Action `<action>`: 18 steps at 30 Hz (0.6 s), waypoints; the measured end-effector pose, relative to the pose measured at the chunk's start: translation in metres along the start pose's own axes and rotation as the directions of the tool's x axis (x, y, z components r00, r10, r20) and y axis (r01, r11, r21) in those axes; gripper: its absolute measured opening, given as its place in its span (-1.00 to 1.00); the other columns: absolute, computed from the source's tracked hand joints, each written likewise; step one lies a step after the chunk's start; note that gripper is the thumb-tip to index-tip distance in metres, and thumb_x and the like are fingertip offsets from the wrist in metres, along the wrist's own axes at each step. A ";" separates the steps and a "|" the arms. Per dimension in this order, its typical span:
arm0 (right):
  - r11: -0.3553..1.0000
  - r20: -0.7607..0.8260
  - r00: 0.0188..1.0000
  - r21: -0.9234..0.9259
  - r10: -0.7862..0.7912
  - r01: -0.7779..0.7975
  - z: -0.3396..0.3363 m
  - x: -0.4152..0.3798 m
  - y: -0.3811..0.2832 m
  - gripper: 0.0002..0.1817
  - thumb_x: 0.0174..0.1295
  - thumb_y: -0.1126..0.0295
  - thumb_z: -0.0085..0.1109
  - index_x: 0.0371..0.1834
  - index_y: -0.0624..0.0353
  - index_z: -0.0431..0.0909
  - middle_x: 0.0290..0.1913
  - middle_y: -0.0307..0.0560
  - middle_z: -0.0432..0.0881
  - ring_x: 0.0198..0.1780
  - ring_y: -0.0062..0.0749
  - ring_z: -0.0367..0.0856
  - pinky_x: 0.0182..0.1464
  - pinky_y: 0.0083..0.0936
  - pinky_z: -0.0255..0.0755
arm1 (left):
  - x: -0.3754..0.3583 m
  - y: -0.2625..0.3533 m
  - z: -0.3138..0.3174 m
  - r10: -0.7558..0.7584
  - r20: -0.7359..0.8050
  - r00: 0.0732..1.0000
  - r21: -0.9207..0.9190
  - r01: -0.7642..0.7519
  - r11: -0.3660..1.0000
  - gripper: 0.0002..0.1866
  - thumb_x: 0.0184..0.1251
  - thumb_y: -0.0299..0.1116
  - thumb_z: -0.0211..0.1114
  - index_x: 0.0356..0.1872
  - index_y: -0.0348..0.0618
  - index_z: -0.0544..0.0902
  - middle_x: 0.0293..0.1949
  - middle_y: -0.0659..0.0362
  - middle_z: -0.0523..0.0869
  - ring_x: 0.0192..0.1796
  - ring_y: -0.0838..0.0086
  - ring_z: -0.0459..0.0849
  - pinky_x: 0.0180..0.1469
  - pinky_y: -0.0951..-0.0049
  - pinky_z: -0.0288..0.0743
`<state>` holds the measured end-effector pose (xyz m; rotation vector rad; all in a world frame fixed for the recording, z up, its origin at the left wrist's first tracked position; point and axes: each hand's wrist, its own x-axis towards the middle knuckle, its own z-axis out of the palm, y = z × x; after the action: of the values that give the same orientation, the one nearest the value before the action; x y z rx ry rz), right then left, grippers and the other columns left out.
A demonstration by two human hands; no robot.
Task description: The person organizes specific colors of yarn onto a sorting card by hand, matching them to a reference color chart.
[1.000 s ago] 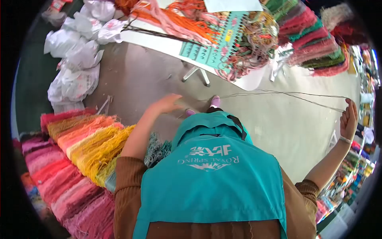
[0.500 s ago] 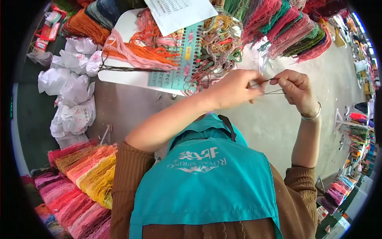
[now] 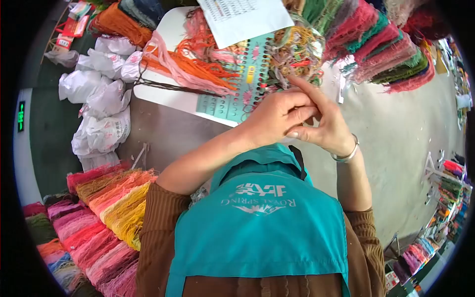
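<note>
My left hand (image 3: 277,116) and my right hand (image 3: 331,123) meet in front of the perforated teal card. The left fingers are curled and partly covered; whatever they hold is hidden. On my right hand, the index finger stretches up and left and the thumb points left, the two spread apart around the left fingertips. Its other fingers are mostly hidden. Just beyond lies the teal card (image 3: 242,101), threaded with orange and pink skeins (image 3: 198,74), a dark brown thread bundle (image 3: 175,86) and a tangled multicoloured thread bunch (image 3: 294,52).
The card lies on a white board (image 3: 158,101), partly under a printed sheet (image 3: 247,24). White plastic bags (image 3: 101,128) line the left. Coloured skeins (image 3: 116,208) hang at lower left, others (image 3: 381,44) at upper right. A teal apron (image 3: 257,232) covers my front.
My right hand has moved left to meet my left hand, and its index finger and thumb have spread. The dark thread stretched between the hands earlier no longer shows. The view has shifted slightly.
</note>
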<state>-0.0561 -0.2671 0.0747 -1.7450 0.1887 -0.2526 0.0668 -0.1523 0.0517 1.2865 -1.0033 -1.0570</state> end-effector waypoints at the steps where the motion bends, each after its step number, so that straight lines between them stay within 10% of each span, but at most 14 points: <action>1: 0.998 -0.021 0.999 -0.030 0.047 -0.048 0.008 0.003 0.002 -0.07 -0.07 0.34 0.55 0.41 0.22 0.26 0.02 -0.10 0.61 -0.08 -0.56 0.53 -0.04 -0.58 0.46 | -0.005 -0.005 -0.008 0.043 -0.055 0.998 -0.018 -0.045 0.999 -0.82 0.44 -0.40 0.16 -0.17 -0.30 0.65 -0.41 0.23 0.66 -0.39 0.67 0.56 -0.39 0.55 0.46; 6: 0.941 -0.218 0.950 -0.205 0.225 -0.269 0.056 0.023 0.003 -0.61 0.06 0.50 0.40 0.01 0.21 0.61 -0.46 -0.20 0.63 -0.45 -0.70 0.47 -0.39 -0.68 0.41 | -0.042 -0.033 -0.056 0.045 -0.282 0.958 0.111 -0.014 0.994 -0.81 0.45 -0.37 0.16 -0.15 -0.29 0.65 -0.39 0.24 0.67 -0.38 0.70 0.54 -0.39 0.64 0.41; 10: 0.925 -0.261 0.943 -0.366 -0.204 0.099 0.098 0.036 0.046 -0.82 0.11 0.51 0.27 -0.19 0.18 0.68 -0.42 -0.04 0.68 -0.42 -0.23 0.66 -0.43 -0.39 0.49 | -0.070 -0.041 -0.085 -0.271 -0.248 0.930 -0.095 0.255 0.962 -0.80 0.40 -0.37 0.18 -0.26 -0.32 0.66 -0.45 0.25 0.66 -0.43 0.63 0.54 -0.38 0.58 0.42; 18: 0.915 -0.248 0.950 -0.397 -0.188 0.077 0.137 0.050 0.061 -0.88 0.11 0.51 0.29 -0.27 0.19 0.67 -0.46 -0.05 0.66 -0.49 -0.26 0.62 -0.45 -0.40 0.48 | -0.098 -0.066 -0.124 -0.381 -0.192 0.904 -0.249 0.331 0.910 -0.77 0.44 -0.30 0.17 -0.23 -0.27 0.66 -0.46 0.23 0.65 -0.49 0.68 0.49 -0.47 0.65 0.34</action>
<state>0.0298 -0.1619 -0.0059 -2.1111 0.3446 -0.6007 0.1616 -0.0282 -0.0175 1.4124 -0.4655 -1.2168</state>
